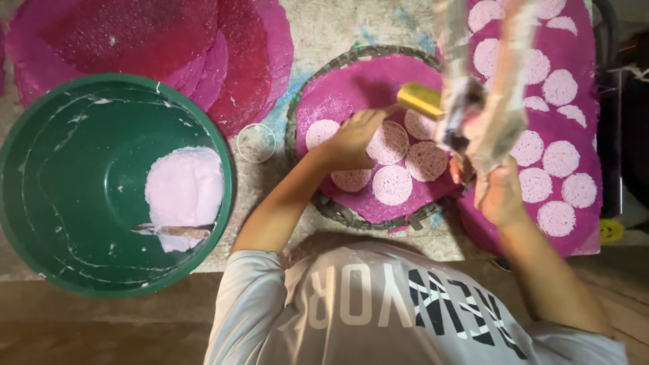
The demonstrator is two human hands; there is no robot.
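Observation:
My left hand (351,138) reaches onto a round woven tray (338,211) lined with a magenta sheet (351,88). Its bent fingers press down among several pale pink discs (392,184) lying on that sheet. What is under the fingers is hidden. My right hand (500,196) is raised at the tray's right side, gripping a crumpled clear plastic bag (483,115). A yellow tube (419,100) sticks out of the bag toward my left hand.
A big green basin (74,182) at the left holds a lump of pale pink dough (186,186) and a scraper (172,231). A clear ring (255,142) lies between basin and tray. Stacked magenta sheets (135,40) sit top left. Another disc-covered sheet (581,142) lies at the right.

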